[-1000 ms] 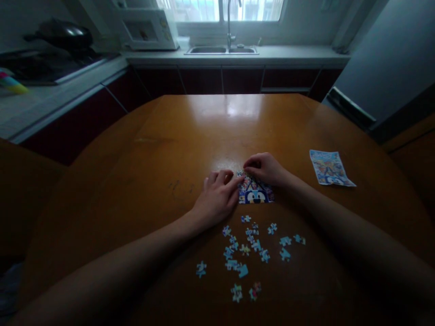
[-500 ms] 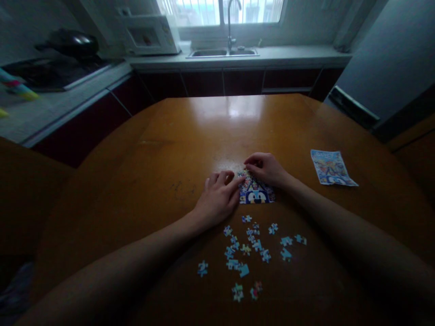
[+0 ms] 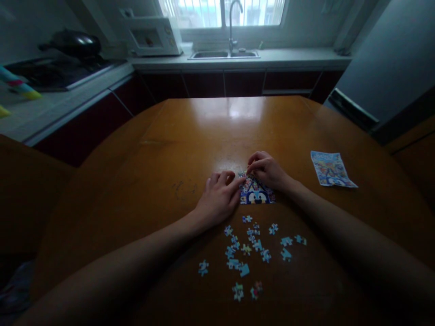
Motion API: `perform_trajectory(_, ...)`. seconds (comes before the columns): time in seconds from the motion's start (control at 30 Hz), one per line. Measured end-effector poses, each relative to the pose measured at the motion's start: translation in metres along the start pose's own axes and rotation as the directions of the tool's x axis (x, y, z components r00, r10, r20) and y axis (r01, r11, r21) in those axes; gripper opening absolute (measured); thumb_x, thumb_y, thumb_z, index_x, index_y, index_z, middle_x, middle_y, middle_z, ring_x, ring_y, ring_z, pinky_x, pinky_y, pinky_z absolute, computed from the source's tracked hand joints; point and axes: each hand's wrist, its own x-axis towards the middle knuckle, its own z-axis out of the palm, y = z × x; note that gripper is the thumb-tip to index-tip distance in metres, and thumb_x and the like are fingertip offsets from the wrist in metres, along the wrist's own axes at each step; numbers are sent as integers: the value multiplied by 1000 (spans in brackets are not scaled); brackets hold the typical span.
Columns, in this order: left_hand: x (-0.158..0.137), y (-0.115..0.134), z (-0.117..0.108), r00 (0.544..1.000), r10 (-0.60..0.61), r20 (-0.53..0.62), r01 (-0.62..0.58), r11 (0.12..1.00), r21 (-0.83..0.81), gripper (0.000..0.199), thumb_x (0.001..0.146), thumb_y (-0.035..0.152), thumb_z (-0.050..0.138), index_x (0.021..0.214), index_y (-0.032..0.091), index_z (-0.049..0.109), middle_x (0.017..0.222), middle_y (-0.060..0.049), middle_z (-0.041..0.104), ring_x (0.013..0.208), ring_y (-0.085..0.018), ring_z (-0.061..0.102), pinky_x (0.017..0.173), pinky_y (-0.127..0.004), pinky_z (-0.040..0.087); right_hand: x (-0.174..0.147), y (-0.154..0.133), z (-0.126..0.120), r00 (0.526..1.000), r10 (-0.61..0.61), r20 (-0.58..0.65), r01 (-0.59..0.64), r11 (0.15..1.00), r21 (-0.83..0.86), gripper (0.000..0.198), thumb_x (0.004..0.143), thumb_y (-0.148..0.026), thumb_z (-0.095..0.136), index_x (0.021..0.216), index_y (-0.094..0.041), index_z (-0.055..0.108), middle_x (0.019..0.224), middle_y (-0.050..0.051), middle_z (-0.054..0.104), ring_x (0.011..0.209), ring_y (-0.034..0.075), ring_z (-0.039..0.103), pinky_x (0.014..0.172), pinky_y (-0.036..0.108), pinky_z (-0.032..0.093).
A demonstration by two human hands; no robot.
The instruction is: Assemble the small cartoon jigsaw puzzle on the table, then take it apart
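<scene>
A partly joined jigsaw puzzle (image 3: pixel 257 197) lies on the wooden table, with a blue dog face along its near edge. My left hand (image 3: pixel 219 197) rests at its left side, fingers apart, the index finger reaching onto the puzzle. At the far edge, my right hand (image 3: pixel 267 171) is closed in a pinch; the puzzle piece at its fingertips is mostly hidden. Nearer to me, several loose pieces are scattered, among them a light blue piece (image 3: pixel 244 270), a yellowish piece (image 3: pixel 246 249) and a piece off to the left (image 3: pixel 203 267).
A creased picture sheet (image 3: pixel 331 169) lies to the right on the table (image 3: pixel 163 131). Beyond are a sink (image 3: pixel 210 55), a microwave (image 3: pixel 152 37) and, at the left, a dark pan (image 3: pixel 78 43) on the stove. A grey fridge (image 3: pixel 384 59) stands at the right.
My right hand has shifted slightly to the right along the puzzle's far edge, its fingers still pinched. My left hand has stayed in place, and the loose pieces lie as before.
</scene>
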Motion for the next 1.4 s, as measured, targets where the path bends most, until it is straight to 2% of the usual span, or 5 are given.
perform_trajectory(0.1, 0, 0, 0, 1000, 2, -1, -2, 1000, 3, 39, 103, 33, 51, 141, 32, 58, 135, -9, 53, 120, -31, 43, 104, -53, 42, 1, -1, -1, 999, 29, 22, -29, 1000, 6, 34, 74, 0, 55, 69, -25, 78, 91, 5, 68, 91, 21, 61, 87, 39, 49)
perform_trajectory(0.27, 0, 0, 0, 1000, 10, -15, -10, 1000, -12, 39, 102, 34, 51, 140, 33, 58, 133, -9, 54, 119, -30, 44, 103, -52, 43, 1, 2, -1, 988, 128, -85, -122, 990, 77, 33, 79, -2, 54, 72, -23, 79, 89, 6, 70, 87, 20, 64, 81, 36, 51)
perform_trajectory(0.5, 0, -2, 2, 1000, 13, -10, -13, 1000, 13, 38, 103, 34, 49, 141, 33, 57, 134, -9, 53, 119, -31, 43, 103, -52, 43, 0, 5, 1, 999, 33, 9, -33, 999, -3, 30, 76, -2, 59, 70, -24, 79, 90, 5, 70, 91, 21, 63, 87, 39, 49)
perform_trajectory(0.73, 0, -2, 0, 1000, 14, 2, -14, 1000, 13, 38, 103, 35, 50, 140, 34, 58, 134, -9, 52, 119, -30, 43, 103, -52, 42, 0, 7, 0, 988, 130, -89, -124, 990, 72, 28, 80, -6, 56, 71, -23, 77, 88, 6, 69, 84, 19, 64, 78, 35, 51)
perform_trajectory(1.4, 2, 0, -1, 1000, -6, 5, 6, 1000, 14, 41, 102, 31, 46, 141, 22, 54, 136, -11, 54, 119, -31, 43, 104, -51, 42, 0, 2, -1, 997, 70, -26, -70, 998, 10, 25, 77, -6, 60, 69, -22, 77, 87, 6, 70, 84, 20, 64, 79, 35, 51)
